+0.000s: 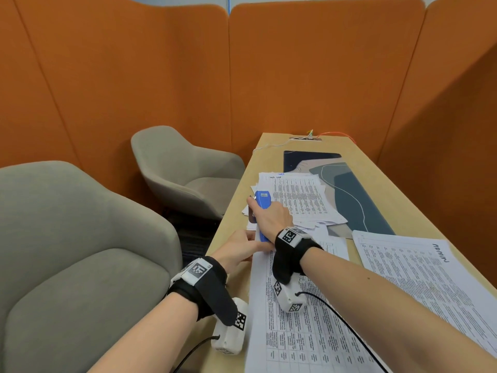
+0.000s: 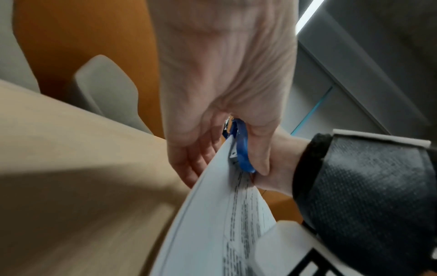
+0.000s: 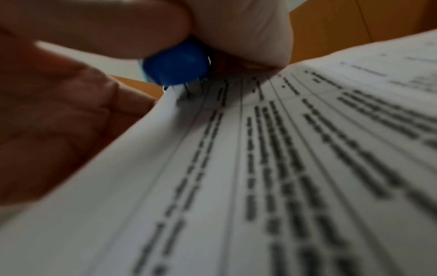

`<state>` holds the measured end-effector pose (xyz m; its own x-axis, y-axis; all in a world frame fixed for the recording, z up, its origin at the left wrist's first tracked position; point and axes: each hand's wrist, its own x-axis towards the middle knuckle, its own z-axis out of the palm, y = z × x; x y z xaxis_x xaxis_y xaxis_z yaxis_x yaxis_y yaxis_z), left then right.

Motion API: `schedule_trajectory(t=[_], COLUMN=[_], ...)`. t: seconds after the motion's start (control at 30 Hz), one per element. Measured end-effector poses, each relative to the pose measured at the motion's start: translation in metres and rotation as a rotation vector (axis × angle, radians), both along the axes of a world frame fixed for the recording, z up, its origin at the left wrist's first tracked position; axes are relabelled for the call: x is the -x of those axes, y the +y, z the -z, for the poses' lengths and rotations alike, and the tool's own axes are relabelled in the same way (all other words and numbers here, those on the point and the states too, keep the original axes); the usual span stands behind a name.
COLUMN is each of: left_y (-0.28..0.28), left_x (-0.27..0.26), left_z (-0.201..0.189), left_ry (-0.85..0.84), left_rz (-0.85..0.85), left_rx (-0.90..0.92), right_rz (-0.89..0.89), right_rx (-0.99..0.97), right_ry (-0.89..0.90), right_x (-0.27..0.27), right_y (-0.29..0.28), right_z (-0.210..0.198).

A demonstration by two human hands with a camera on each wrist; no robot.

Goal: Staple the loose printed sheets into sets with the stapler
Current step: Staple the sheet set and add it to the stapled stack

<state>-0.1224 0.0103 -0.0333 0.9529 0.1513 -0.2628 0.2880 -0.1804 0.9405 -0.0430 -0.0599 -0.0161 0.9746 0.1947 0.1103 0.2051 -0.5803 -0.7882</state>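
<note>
Both hands meet at the table's (image 1: 382,184) left edge: the right hand (image 1: 271,216) grips the blue stapler (image 1: 261,208), its length pointing away, over the sheet corner (image 2: 227,149) the left hand (image 1: 239,249) pinches.

The sheet (image 1: 419,270) lying at the right of the tabletop (image 1: 376,181) bears a handwritten word that reads "ADMIN", seen upside down. The top page of the loose pile (image 1: 298,200) carries a short handwritten heading, too small to read. The printed tables are illegible, as is the stapler's label (image 1: 263,195).
</note>
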Motion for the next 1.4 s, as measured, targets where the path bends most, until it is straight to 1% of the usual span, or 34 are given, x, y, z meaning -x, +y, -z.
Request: schedule_trajectory(t=[0.1, 0.27, 0.37, 0.43, 0.47, 0.53, 0.63, 0.67, 0.7, 0.73, 0.8, 0.9, 0.97, 1.03, 1.1, 1.13, 1.2, 1.23, 1.27, 1.33, 1.37, 1.4], left_y=[0.003, 0.004, 0.005, 0.006, 0.007, 0.004, -0.001, -0.002, -0.002, 0.000, 0.005, 0.005, 0.000, -0.007, -0.022, -0.035, -0.061, -0.072, -0.082, -0.092, -0.094, -0.093], left_x=[-0.001, 0.000, 0.000, -0.001, -0.003, -0.003, -0.003, 0.000, 0.002, 0.004, 0.006, 0.002, -0.010, -0.030, -0.053, -0.060, -0.074, -0.083, -0.088, -0.097, -0.101, -0.103], left_z=[0.002, 0.004, 0.003, 0.005, 0.007, 0.010, 0.014, 0.010, 0.006, 0.000, -0.014, -0.040, -0.055, -0.061, -0.058, -0.057, -0.050, -0.042, -0.037, -0.024, -0.018, -0.014], left_ry=[0.005, -0.026, 0.005, 0.028, 0.023, -0.037, -0.169, -0.229, -0.291, -0.345, -0.471, -0.630, -0.646, -0.589, -0.500, -0.431, -0.282, -0.235, -0.221, -0.231, -0.209, -0.136], left_rz=[-0.013, -0.049, -0.006, 0.001, -0.035, -0.132, -0.244, -0.290, -0.334, -0.356, -0.345, -0.305, -0.300, -0.325, -0.328, -0.299, -0.187, -0.134, -0.091, 0.007, 0.082, 0.163], left_rx=[0.011, -0.010, 0.005, -0.021, -0.045, -0.081, -0.008, 0.015, 0.018, -0.025, -0.093, -0.040, 0.041, 0.135, 0.156, 0.140, 0.128, 0.092, -0.017, -0.386, -0.570, -0.718], right_rz=[-0.012, 0.037, 0.033, 0.018, 0.028, 0.089, 0.164, 0.162, 0.155, 0.156, 0.168, 0.031, -0.076, -0.092, -0.060, -0.022, 0.083, 0.139, 0.184, 0.299, 0.349, 0.390], right_rx=[-0.001, -0.062, -0.066, -0.119, -0.189, -0.421, -0.780, -0.846, -0.868, -0.867, -0.837, -0.811, -0.828, -0.792, -0.697, -0.654, -0.571, -0.525, -0.496, -0.449, -0.402, -0.359], right_ry=[-0.019, -0.032, -0.044, -0.030, -0.001, 0.065, 0.187, 0.211, 0.225, 0.231, 0.246, 0.344, 0.412, 0.446, 0.417, 0.407, 0.410, 0.410, 0.417, 0.459, 0.488, 0.507], right_x=[0.004, 0.006, 0.010, 0.012, 0.012, 0.007, -0.003, -0.007, -0.010, -0.011, -0.008, 0.005, 0.017, 0.024, 0.032, 0.032, 0.031, 0.030, 0.030, 0.023, 0.021, 0.021], right_y=[0.001, 0.003, 0.000, -0.004, -0.006, -0.014, -0.042, -0.056, -0.072, -0.090, -0.124, -0.172, -0.197, -0.215, -0.229, -0.237, -0.256, -0.268, -0.282, -0.312, -0.326, -0.337], right_z=[0.001, 0.002, -0.003, -0.008, -0.013, -0.024, -0.050, -0.056, -0.059, -0.058, -0.050, -0.031, -0.024, -0.020, -0.026, -0.028, -0.030, -0.031, -0.031, -0.027, -0.023, -0.020])
